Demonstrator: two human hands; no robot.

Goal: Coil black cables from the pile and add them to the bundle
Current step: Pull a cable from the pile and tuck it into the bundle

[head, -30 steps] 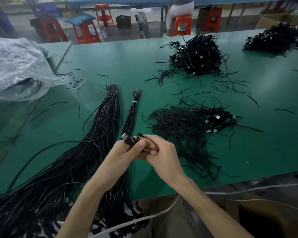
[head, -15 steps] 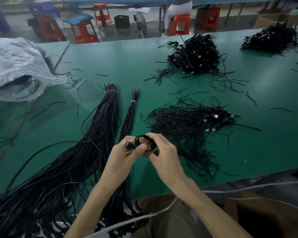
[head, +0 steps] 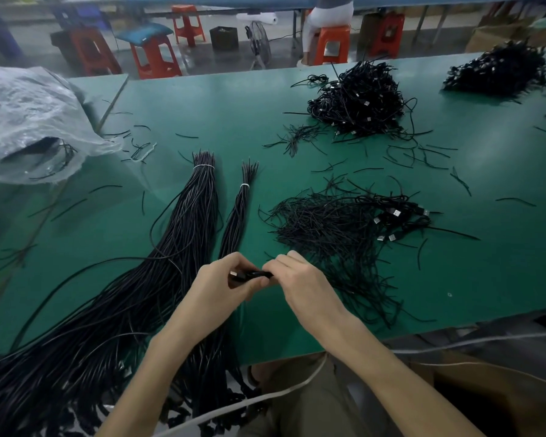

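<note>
A short black coiled cable (head: 252, 275) is pinched between the closed left hand (head: 218, 290) and right hand (head: 300, 287), its long axis lying left-right, plug apparently leftward. Earlier a rounder loop was held. The large tied black cable bundle (head: 183, 234) lies just left on the green table (head: 501, 263).

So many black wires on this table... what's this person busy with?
Both hands, the left hand and right hand, pinch one short black cable folded between them over the green table. Two tied bundles lie to the left; a loose pile waits to the right.
</note>
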